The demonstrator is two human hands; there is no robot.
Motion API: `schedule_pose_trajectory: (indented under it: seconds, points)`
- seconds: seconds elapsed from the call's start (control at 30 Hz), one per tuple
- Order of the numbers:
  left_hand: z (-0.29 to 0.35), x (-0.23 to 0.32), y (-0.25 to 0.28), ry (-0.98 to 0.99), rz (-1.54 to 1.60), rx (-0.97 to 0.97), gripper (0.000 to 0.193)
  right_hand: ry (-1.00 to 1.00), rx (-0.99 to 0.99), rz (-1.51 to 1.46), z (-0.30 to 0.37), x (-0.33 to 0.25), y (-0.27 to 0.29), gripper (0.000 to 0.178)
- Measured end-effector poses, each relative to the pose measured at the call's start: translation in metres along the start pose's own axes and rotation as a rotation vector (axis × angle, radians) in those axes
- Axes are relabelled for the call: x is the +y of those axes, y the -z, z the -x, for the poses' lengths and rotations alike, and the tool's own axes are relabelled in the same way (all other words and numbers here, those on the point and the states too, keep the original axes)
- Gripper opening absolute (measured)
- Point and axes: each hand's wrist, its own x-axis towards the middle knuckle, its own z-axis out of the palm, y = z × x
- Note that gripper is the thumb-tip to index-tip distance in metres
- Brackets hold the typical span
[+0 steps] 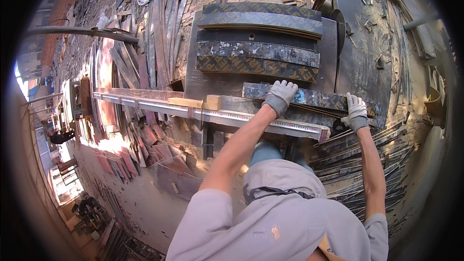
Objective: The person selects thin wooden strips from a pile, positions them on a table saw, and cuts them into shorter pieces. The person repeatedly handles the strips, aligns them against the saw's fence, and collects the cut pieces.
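Observation:
Both my hands wear pale grey work gloves. Across the near edge of the metal table (193, 75) lies a short stack of dark, paint-stained plywood strips (314, 97). My left hand (282, 94) is closed over its left part, fingers bent over the far edge. Gripping the right end is my right hand (356, 108), also with bent fingers; the thumbs' hold underneath is hidden. Just nearer to me runs a long rail (232, 116) with a measuring tape along it. A pale wooden block (213, 102) sits on that rail, left of my left hand.
Beyond my hands, more plywood strips (258, 50) lie stacked in rows on the table. A large round saw blade (341, 31) stands upright to their right. Offcuts (166, 19) litter the left, and thin strips (367, 164) are piled at the near right.

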Motion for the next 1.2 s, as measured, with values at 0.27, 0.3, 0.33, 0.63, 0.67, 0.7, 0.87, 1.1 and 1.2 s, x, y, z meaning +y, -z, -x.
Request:
schedule_pose_trajectory:
  seconds: [0.27,0.3,0.33,0.63,0.67,0.7,0.87,1.1,1.2]
  points:
    - [-0.02,0.055,0.0,-0.104,0.053,0.103,0.023,-0.013,0.065,0.073,0.013,0.067,-0.038,0.086]
    - [-0.025,0.064,-0.002,-0.105,0.08,0.101,0.026,-0.028,0.04,0.057,0.017,0.077,-0.046,0.086]
    - [-0.027,0.069,-0.004,-0.055,0.077,0.13,0.027,-0.035,0.05,0.028,0.02,0.085,-0.054,0.089]
    - [-0.034,0.039,-0.017,0.026,0.076,0.013,0.022,-0.082,-0.123,-0.061,-0.014,0.064,-0.039,0.135]
    - [-0.037,0.043,-0.013,0.028,0.083,0.016,0.021,-0.115,-0.205,-0.065,-0.016,0.063,-0.031,0.136]
    - [-0.041,0.047,-0.009,0.029,0.091,0.02,0.02,-0.134,-0.223,-0.057,-0.017,0.065,-0.024,0.137]
    - [-0.052,0.083,0.012,-0.039,0.134,0.119,0.019,-0.1,-0.064,-0.098,-0.007,0.082,-0.011,0.144]
    - [-0.074,0.126,0.025,-0.06,0.167,0.23,0.02,0.003,-0.013,0.114,-0.012,0.095,0.003,0.087]
    - [-0.072,0.124,0.021,-0.074,0.161,0.241,0.02,0.077,0.008,0.142,-0.014,0.096,0.007,0.07]
